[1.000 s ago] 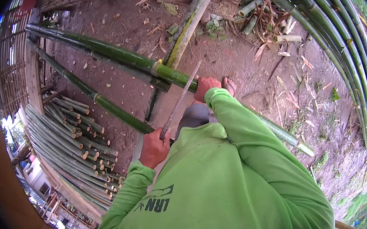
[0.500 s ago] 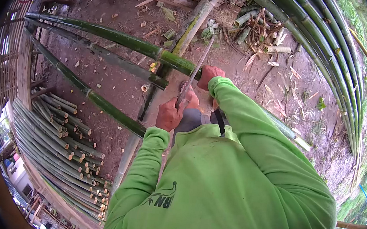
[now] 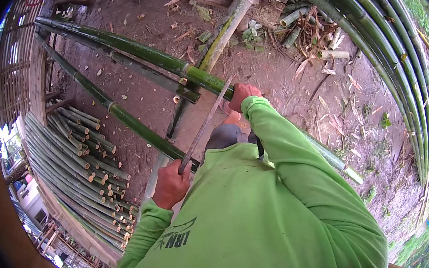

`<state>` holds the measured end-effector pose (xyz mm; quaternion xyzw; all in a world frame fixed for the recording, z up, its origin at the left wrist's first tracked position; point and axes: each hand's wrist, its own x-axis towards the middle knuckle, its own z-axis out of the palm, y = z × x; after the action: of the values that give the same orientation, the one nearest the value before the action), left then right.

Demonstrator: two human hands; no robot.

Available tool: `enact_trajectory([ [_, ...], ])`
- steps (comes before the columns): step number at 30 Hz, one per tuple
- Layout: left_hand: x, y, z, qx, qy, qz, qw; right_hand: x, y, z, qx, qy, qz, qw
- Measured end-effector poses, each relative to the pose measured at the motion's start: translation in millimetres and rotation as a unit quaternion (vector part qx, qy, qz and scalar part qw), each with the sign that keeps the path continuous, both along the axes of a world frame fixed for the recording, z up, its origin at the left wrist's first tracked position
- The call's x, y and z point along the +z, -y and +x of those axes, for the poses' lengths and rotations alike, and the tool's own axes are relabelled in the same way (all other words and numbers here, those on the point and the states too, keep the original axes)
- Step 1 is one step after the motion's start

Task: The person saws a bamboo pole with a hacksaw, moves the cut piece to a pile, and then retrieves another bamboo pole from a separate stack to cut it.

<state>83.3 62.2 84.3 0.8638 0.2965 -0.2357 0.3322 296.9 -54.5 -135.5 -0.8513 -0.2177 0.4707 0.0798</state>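
Note:
My left hand (image 3: 171, 184) is closed round the handle of a long, narrow handsaw (image 3: 202, 125), low near my left side. The saw's blade slants up and away, its far end lying across a thick green bamboo pole (image 3: 144, 52). My right hand (image 3: 244, 96) is wrapped round that same pole, just right of the blade. Whether the blade has bitten into the bamboo cannot be made out. Beyond my right hand, the pole passes under my sleeve and comes out at the lower right.
A supporting pole (image 3: 228, 28) runs crosswise beneath the bamboo. Another green pole (image 3: 122, 118) and a shorter cut one (image 3: 147, 78) lie to the left. Cut bamboo is stacked (image 3: 76, 156) at lower left. Long poles (image 3: 376, 38) lean at right, near scraps (image 3: 313, 37) on the dirt.
My left hand has drawn the saw back toward my body, down and to the left, so less blade reaches past the pole. My right hand keeps its grip on the bamboo.

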Motion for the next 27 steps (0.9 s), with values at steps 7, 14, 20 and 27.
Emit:
enact_trajectory([
  [7, -97, -16, 58, -0.025, 0.085, 0.017, 0.996, -13, -2, -2, -0.013, 0.02, 0.008, 1.0],
  [14, -162, -3, 79, -0.025, 0.14, -0.007, 0.99, -3, -1, -3, -0.035, -0.029, -0.003, 0.999],
  [20, -47, -7, -14, 0.002, 0.036, -0.019, 0.999, 6, -5, 1, 0.01, -0.019, -0.018, 1.0],
  [27, -156, -2, 65, -0.039, 0.083, -0.007, 0.996, -14, -1, -11, -0.019, -0.018, -0.023, 0.999],
])
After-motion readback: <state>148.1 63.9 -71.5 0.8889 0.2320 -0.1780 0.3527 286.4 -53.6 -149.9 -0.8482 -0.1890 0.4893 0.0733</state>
